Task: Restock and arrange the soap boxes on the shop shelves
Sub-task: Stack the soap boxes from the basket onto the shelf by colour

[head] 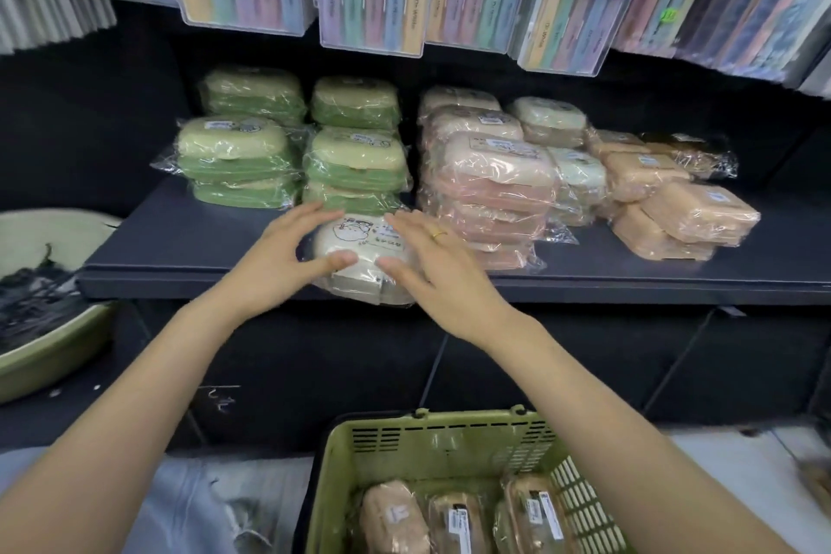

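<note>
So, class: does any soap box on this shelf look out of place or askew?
Yes. The white soap box between both hands sits alone at the shelf edge, overhanging it. The tan boxes at right lie tilted, not squarely stacked.

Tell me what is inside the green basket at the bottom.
The green basket holds at least three tan soap boxes in clear wrap, some with barcode labels. The frame's bottom edge and the right forearm cover the rest of its contents.

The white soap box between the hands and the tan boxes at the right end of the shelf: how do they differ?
The white soap box is cream-white, lies at the shelf's front edge, alone, between the left hand and right hand. The tan boxes are beige, stacked unevenly, some tilted, untouched. Both are wrapped in clear plastic and labelled.
</note>
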